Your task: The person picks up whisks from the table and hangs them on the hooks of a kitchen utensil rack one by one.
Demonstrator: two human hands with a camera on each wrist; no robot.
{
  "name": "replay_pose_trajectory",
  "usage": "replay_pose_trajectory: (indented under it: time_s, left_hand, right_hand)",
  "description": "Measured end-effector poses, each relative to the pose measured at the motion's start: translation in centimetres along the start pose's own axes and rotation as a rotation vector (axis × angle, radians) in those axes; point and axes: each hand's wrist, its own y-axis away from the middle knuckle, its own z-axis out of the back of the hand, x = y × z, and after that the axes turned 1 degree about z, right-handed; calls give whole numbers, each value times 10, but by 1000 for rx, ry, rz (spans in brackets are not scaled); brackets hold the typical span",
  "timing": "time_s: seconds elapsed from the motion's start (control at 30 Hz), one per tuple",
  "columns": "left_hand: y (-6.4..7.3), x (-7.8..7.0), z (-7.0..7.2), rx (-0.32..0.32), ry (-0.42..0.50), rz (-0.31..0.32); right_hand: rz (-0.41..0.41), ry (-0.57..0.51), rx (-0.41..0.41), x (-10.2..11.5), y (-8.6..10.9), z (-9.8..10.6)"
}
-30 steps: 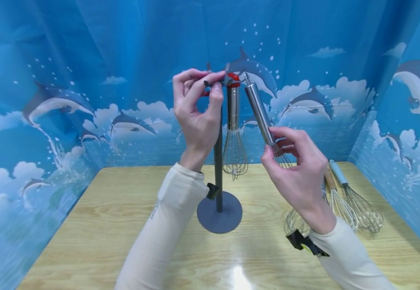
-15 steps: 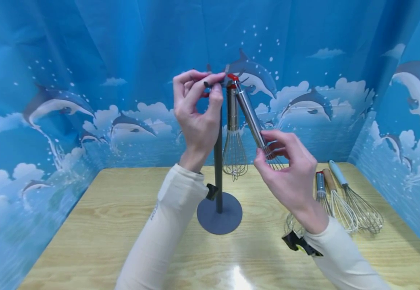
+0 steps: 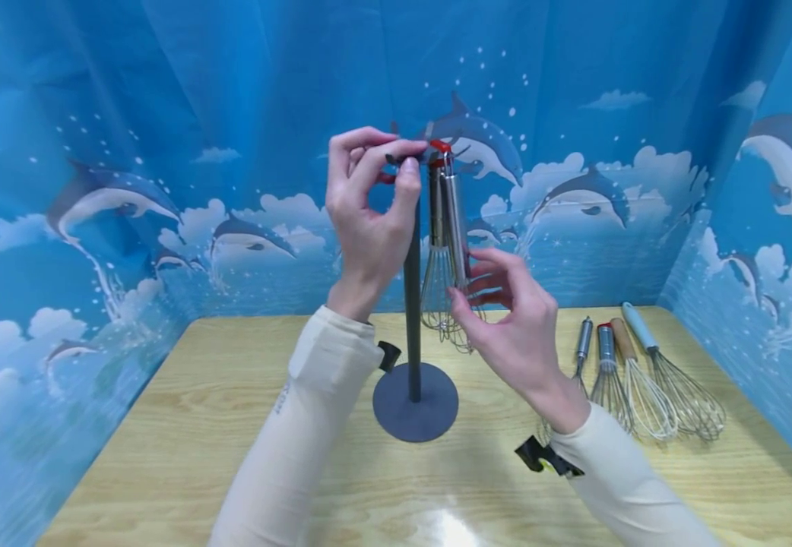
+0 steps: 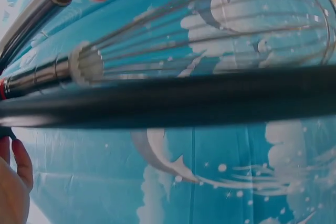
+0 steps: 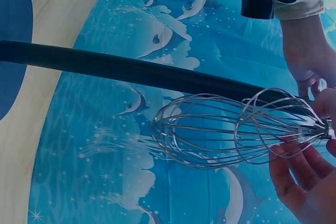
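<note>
In the head view my left hand [image 3: 372, 205] is raised to the top of a dark metal stand [image 3: 413, 304], pinching a short dark arm of it between thumb and fingers. Beside that hand, a steel whisk with a red top [image 3: 439, 205] hangs from the stand, wires downward. My right hand [image 3: 515, 327] holds a second steel-handled whisk [image 3: 456, 213] low on its handle. This one stands nearly upright against the hanging whisk, its ring end at a hook by the red top. In the right wrist view the wire loops [image 5: 210, 129] of the two whisks overlap.
Several whisks lie on the right of the wooden table [image 3: 245, 425], among them one with a light-blue handle [image 3: 638, 325] and one with a wooden handle [image 3: 622, 338]. The stand's round base [image 3: 415, 425] rests mid-table. A blue dolphin-print curtain [image 3: 266, 99] encloses the back and sides.
My right hand has moved left and slightly down, bringing its whisk from a tilt to nearly upright beside the hanging one. My left hand keeps its pinch at the stand's top.
</note>
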Motion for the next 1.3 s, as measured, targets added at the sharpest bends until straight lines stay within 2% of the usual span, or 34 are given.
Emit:
replay_pose_trajectory:
  time_s: [0.2,0.43,0.73,0.9,1.0,1.1,1.3]
  left_hand:
    - [-6,4,7,60,-24,-50]
    - [-10,5,14,113,-16,-35]
    - [-9,3,13,86,-29,-46]
    - [-9,2,11,77,-31,-50]
    - [-9,1,11,69,-31,-56]
    - [-9,0,10,59,-32,-63]
    - [-7,0,8,36,-44,-84]
  right_hand:
    - [-32,14,41,-3,5,-2]
    - [-56,65,105,-5,11,2]
    - [-68,151,130,-11,16,30]
    - [-69,273,181,-21,15,51]
    - [-50,376,253,-30,12,63]
    - [-56,466,364,-40,8,74]
    - [-231,605,696,-61,7,92]
